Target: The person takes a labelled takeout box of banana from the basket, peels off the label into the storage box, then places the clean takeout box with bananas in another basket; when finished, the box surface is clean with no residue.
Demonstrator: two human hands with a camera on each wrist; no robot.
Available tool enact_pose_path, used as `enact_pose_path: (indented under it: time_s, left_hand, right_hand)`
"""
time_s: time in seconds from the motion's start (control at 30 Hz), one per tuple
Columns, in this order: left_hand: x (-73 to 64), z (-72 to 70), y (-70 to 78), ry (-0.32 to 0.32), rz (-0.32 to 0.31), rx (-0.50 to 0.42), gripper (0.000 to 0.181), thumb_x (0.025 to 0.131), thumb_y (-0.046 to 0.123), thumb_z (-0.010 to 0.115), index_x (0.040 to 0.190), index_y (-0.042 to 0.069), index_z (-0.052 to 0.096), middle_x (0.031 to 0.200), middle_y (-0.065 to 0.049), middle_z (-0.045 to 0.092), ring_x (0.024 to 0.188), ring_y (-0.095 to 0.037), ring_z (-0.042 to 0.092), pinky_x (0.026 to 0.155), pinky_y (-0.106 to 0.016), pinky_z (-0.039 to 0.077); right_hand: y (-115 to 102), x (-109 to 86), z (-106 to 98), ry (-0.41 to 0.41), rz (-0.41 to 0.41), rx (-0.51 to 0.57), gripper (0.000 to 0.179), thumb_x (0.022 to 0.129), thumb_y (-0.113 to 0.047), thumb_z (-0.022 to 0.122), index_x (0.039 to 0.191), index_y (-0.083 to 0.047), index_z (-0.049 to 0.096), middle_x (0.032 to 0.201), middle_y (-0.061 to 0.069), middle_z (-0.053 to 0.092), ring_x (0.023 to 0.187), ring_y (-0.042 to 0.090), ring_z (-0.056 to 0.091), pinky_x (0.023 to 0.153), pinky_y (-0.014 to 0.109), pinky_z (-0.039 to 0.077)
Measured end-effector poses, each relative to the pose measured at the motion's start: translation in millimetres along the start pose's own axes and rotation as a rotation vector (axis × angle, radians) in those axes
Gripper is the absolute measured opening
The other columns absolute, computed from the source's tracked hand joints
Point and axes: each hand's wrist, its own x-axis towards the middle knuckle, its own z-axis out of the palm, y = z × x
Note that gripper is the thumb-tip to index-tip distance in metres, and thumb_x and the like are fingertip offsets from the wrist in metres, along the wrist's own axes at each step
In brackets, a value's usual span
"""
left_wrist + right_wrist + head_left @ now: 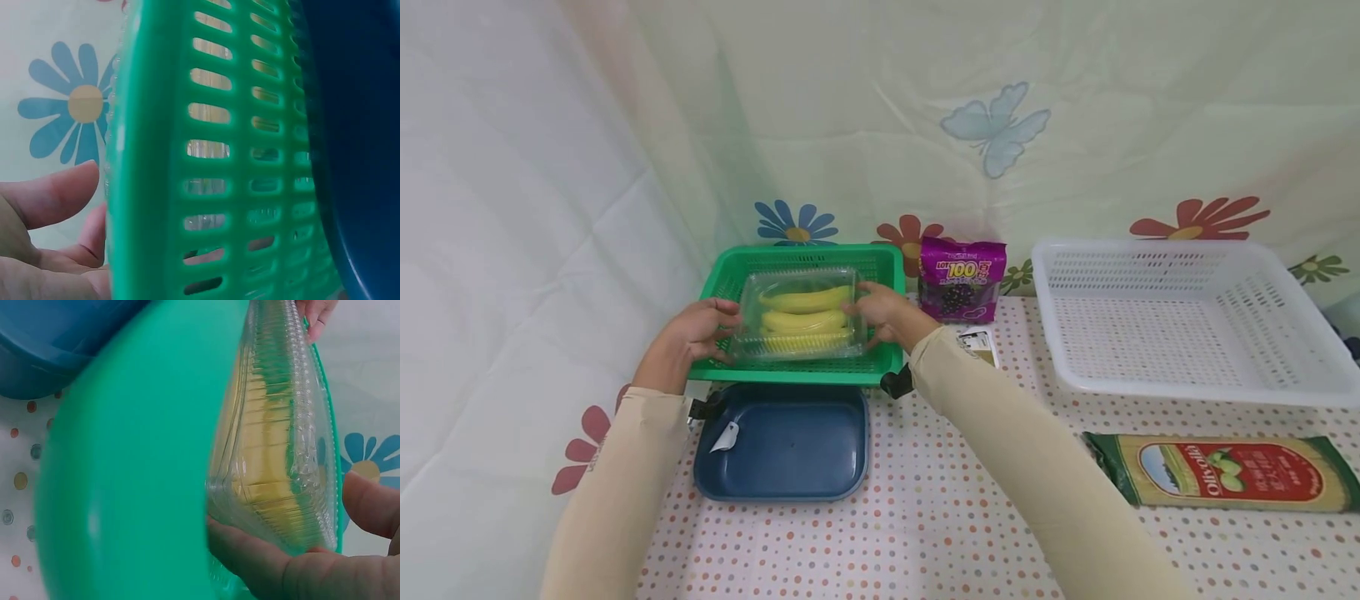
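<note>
A clear plastic clamshell box [797,343] with yellow bananas [805,322] inside lies in the green basket [805,377]. My left hand [698,327] is at the box's left end, over the basket's left side, fingers loosely spread. In the left wrist view, the green basket wall [147,156] hides part of the fingers. My right hand [883,312] is at the box's right end. The right wrist view shows its fingers [262,559] against the box's corner, while the thumb stands apart from the box.
A dark blue tray [790,492] stands just in front of the green basket. Right of the basket are a purple snack bag [961,283] and a small card-like item [979,343], partly covered by the sleeve. Farther right are a white basket [1187,392] and a green-and-red noodle packet [1232,472].
</note>
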Motion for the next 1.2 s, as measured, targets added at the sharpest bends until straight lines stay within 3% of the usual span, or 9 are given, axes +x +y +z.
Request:
enact_pose_path:
  time_s: [0.23, 0.4, 0.53, 0.83, 1.03, 1.2]
  left_hand:
    - [-1.9, 8.6, 0.3, 0.020, 0.077, 0.200, 0.057, 0.108, 0.012, 0.046, 0.157, -0.003, 0.022, 0.165, -0.027, 0.020, 0.154, -0.046, 0.018, 0.109, -0.074, 0.035]
    - [-7.7, 17.8, 4.0, 0.073, 0.129, 0.361, 0.060, 0.108, 0.016, 0.048, 0.161, 0.002, 0.022, 0.167, -0.023, 0.018, 0.150, -0.048, 0.026, 0.106, -0.067, 0.044]
    - [-14.7, 23.0, 9.0, 0.116, 0.163, 0.429, 0.062, 0.108, 0.017, 0.050, 0.161, 0.004, 0.021, 0.168, -0.021, 0.017, 0.150, -0.048, 0.027, 0.107, -0.066, 0.044]
    - [-33.2, 34.3, 22.8, 0.130, 0.274, 0.518, 0.061, 0.107, 0.015, 0.051, 0.160, 0.003, 0.024, 0.168, -0.021, 0.020, 0.153, -0.045, 0.024, 0.119, -0.064, 0.028]
    - [-52.6, 51.2, 27.3, 0.081, 0.289, 0.523, 0.061, 0.106, 0.019, 0.054, 0.161, 0.010, 0.027, 0.170, -0.014, 0.021, 0.153, -0.040, 0.028, 0.119, -0.062, 0.031]
    - [-69.2, 69.7, 26.2, 0.046, 0.330, 0.542, 0.057, 0.106, 0.019, 0.055, 0.158, 0.013, 0.033, 0.168, -0.011, 0.026, 0.155, -0.038, 0.025, 0.117, -0.061, 0.035]
  right_hand:
    - [4, -6.6, -8, 0.012, -0.056, -0.116, 0.071, 0.106, -0.019, 0.055, 0.165, -0.017, 0.015, 0.172, 0.012, 0.011, 0.158, 0.034, 0.016, 0.120, 0.061, 0.031]
    - [3, -21.7, -19, 0.004, -0.139, -0.340, 0.071, 0.107, -0.030, 0.054, 0.165, -0.014, 0.015, 0.171, 0.011, 0.017, 0.155, 0.034, 0.025, 0.122, 0.055, 0.032]
    - [-1, -39.8, -31, -0.012, -0.219, -0.498, 0.073, 0.106, -0.037, 0.054, 0.164, -0.015, 0.017, 0.171, 0.011, 0.019, 0.155, 0.034, 0.026, 0.122, 0.054, 0.032]
    - [-4, -82.5, -66, -0.057, -0.299, -0.479, 0.068, 0.107, -0.033, 0.054, 0.164, -0.019, 0.020, 0.168, 0.009, 0.026, 0.151, 0.032, 0.036, 0.118, 0.050, 0.040]
    - [9, -110.5, -92, -0.075, -0.329, -0.458, 0.067, 0.108, -0.033, 0.052, 0.164, -0.014, 0.020, 0.167, 0.012, 0.027, 0.150, 0.035, 0.037, 0.116, 0.051, 0.041]
    - [24, -140.6, -114, -0.038, -0.333, -0.516, 0.071, 0.107, -0.039, 0.053, 0.164, -0.015, 0.019, 0.167, 0.016, 0.026, 0.148, 0.039, 0.040, 0.116, 0.055, 0.040]
